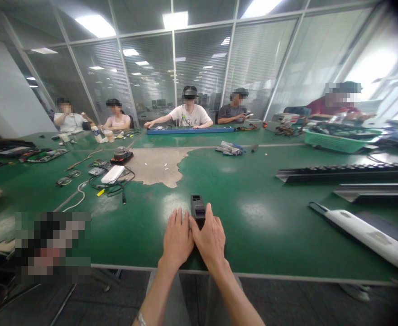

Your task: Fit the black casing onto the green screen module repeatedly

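A small black plastic block (197, 204) with slots and raised details on its top stands on the green table in front of me. My right hand (212, 237) is around its near end, thumb on the left side and fingers along the right. On the table just left of the block, my left hand (178, 237) lies palm down with its fingers stretched out, close beside my right thumb. The near part of the block is hidden by my hands.
A white power bank (113, 174) with tangled cables lies left of a bare patch (158, 165). Gloves (230, 148) lie farther back. At right are metal channels (348, 173), a long white device (371, 235) and a green basket (341, 140). Several people sit across the table.
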Action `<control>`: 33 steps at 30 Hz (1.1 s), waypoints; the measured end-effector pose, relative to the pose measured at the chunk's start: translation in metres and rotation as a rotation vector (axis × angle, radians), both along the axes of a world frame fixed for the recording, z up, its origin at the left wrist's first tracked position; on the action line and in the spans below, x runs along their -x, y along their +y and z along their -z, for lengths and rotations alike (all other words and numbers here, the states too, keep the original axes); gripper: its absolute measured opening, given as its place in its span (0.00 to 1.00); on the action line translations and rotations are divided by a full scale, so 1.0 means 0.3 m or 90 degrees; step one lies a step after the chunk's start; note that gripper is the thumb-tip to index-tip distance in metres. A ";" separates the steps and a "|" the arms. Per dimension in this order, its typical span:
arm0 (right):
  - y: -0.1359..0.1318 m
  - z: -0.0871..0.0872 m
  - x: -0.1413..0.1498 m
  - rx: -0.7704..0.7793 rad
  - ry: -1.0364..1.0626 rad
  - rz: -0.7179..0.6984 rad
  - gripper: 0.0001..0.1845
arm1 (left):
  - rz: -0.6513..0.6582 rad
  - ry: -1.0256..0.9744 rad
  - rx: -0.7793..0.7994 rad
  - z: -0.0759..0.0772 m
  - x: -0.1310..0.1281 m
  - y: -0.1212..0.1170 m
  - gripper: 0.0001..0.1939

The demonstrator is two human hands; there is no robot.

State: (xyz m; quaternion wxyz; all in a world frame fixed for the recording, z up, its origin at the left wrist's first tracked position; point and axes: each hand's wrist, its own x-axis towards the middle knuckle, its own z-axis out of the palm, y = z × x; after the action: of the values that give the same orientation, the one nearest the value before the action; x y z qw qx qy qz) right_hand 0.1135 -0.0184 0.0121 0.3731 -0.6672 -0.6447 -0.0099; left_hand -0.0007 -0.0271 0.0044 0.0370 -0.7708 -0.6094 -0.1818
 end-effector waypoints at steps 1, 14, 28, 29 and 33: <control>0.001 -0.009 -0.001 -0.009 0.018 -0.002 0.40 | 0.001 -0.001 0.003 -0.002 0.000 0.000 0.25; 0.025 0.000 -0.212 -0.004 0.061 0.088 0.40 | 0.003 -0.005 0.021 0.003 -0.002 0.002 0.30; 0.023 0.062 -0.235 0.003 0.015 0.062 0.38 | -0.005 -0.004 0.019 0.024 -0.003 0.017 0.36; 0.023 0.065 -0.236 -0.002 0.014 0.059 0.38 | -0.004 -0.004 0.017 0.024 -0.003 0.017 0.35; 0.025 0.077 -0.240 -0.008 0.013 0.061 0.39 | -0.002 -0.005 0.007 0.027 -0.004 0.016 0.35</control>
State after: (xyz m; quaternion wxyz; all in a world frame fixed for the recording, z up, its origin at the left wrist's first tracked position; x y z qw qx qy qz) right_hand 0.1854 -0.0108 -0.0109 0.3828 -0.6951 -0.6081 -0.0247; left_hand 0.0005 -0.0222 -0.0036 0.0306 -0.7696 -0.6115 -0.1813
